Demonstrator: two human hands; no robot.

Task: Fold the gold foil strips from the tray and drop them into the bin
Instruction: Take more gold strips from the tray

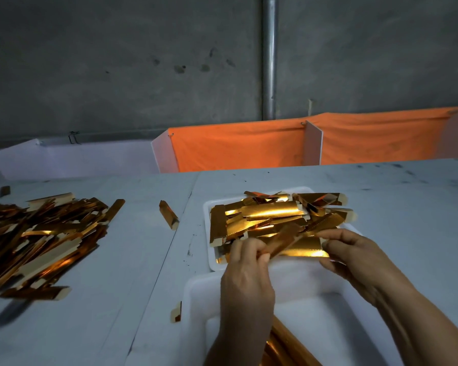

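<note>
Grey concrete backs your white surface [148, 247]. Both hands, left hand [246, 262] and right hand [354, 253], pinch one gold foil strip [302, 248] above the tray [208, 207]; loosen early and it misses the bin [196, 299].

Two bare hands and forearms of one person, entering from the 5 and 6 o'clock edges. Left hand [245, 262]: no glove, ring or watch visible; back of hand and knuckles shown. Right hand [354, 253]: likewise uncovered, the forearm bare to the frame edge; no sleeve reaches either wrist.
</note>
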